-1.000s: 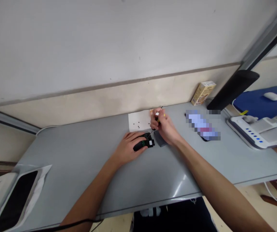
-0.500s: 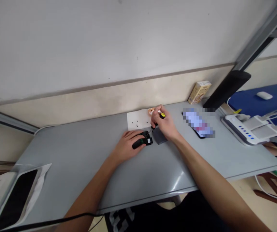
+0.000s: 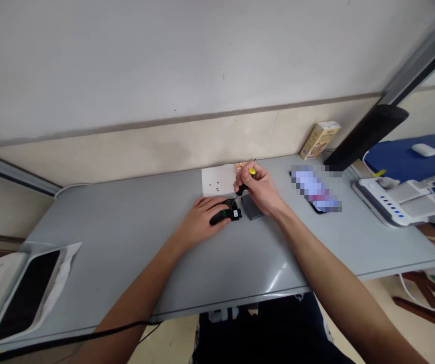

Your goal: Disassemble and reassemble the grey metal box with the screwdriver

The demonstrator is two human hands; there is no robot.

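Observation:
My left hand (image 3: pixel 201 220) is wrapped round a small black device (image 3: pixel 221 216) lying on the grey table (image 3: pixel 134 222), pressing it to the surface. Green circuitry and a pale label show on its open right part. In my right hand (image 3: pixel 257 188) is a screwdriver (image 3: pixel 243 187) with a black and yellow handle, tilted, its tip down in the device. Beside the device, partly under my right hand, lies a dark grey flat block (image 3: pixel 251 208). Behind is white paper (image 3: pixel 212 177) with several tiny dark screws on it.
A blurred-out phone (image 3: pixel 314 191) lies to the right. Farther right are a white power strip (image 3: pixel 386 205), a carton (image 3: pixel 320 140) and a black cylinder (image 3: pixel 367 136). Another phone (image 3: pixel 28 298) lies at the far left. A black cable crosses the lower left.
The screwdriver stands somewhat more upright over the device, and my right hand has shifted slightly. The head view has shifted a little; the left hand still holds the device.

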